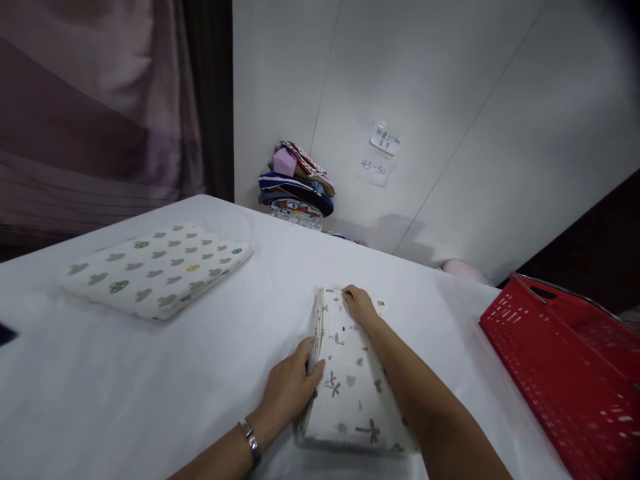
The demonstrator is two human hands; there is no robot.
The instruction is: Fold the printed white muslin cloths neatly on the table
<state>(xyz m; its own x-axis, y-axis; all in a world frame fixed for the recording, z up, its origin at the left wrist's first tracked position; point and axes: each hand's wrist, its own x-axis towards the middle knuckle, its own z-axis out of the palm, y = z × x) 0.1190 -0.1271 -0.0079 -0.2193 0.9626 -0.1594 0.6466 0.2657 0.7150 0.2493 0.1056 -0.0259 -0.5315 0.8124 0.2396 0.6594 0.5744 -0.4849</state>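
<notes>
A folded white cloth with small leaf prints (350,387) lies on the white table (200,373) in front of me. My left hand (293,387) grips the cloth's left edge, thumb on top and fingers curled under the fold. My right hand (359,305) rests flat on the cloth's far end, fingers stretched out and pressing down. A metal bracelet (251,441) sits on my left wrist.
A second folded cloth with grey, green and blue shapes (157,270) lies at the left of the table. A red plastic basket (575,373) stands at the right edge. A stack of folded fabrics (297,187) sits against the wall, near paper notes (383,153).
</notes>
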